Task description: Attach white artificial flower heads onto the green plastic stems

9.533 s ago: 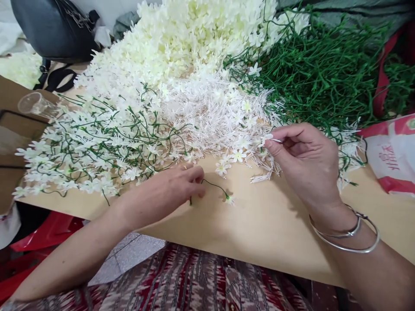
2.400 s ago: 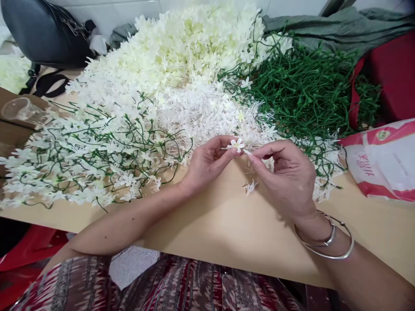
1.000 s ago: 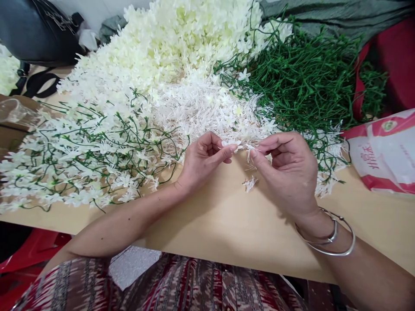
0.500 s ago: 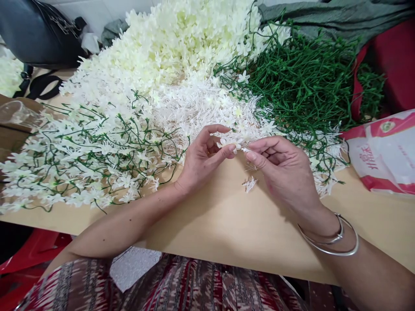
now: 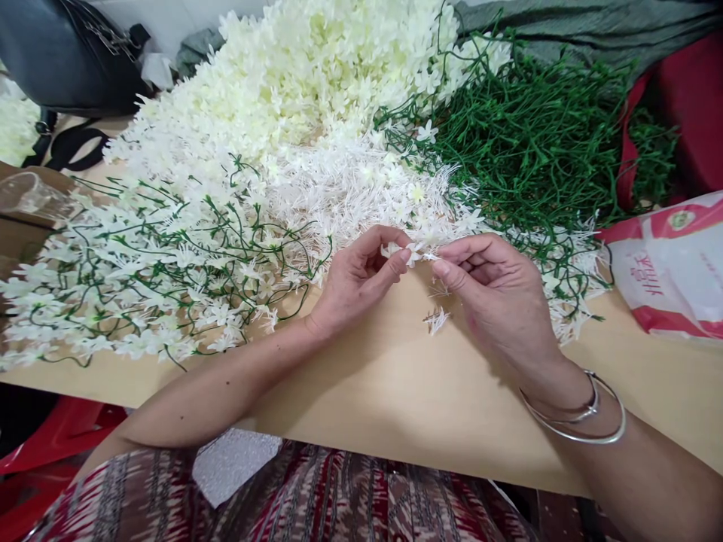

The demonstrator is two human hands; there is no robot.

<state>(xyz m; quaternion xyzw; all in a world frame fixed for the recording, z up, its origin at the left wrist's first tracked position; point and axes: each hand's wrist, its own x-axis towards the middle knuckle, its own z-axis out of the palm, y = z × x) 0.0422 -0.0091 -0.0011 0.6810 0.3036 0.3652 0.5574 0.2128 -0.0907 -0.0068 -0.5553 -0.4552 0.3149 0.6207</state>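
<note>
My left hand [image 5: 357, 280] pinches a small white artificial flower [image 5: 407, 249] between thumb and forefinger above the tan board [image 5: 395, 391]. Close beside it, my right hand [image 5: 497, 297], with silver bangles at the wrist, pinches a thin white stamen piece [image 5: 430, 257] whose tip meets the flower. A loose white stamen cluster [image 5: 436, 320] lies on the board just below both hands. Behind the hands spreads a heap of white stamen pieces [image 5: 361, 188].
Finished green stems with white flowers [image 5: 147, 278] lie at the left, a cream petal pile [image 5: 316, 75] at the back, bare green stems [image 5: 536, 143] at the back right. A red-and-white bag [image 5: 672, 271] sits at the right, a clear cup [image 5: 31, 197] and black bag [image 5: 68, 53] at the left.
At first my left hand was down on a green stem and my right at the stamen heap. Both then rose and met over the flower; in the last second they barely shift.
</note>
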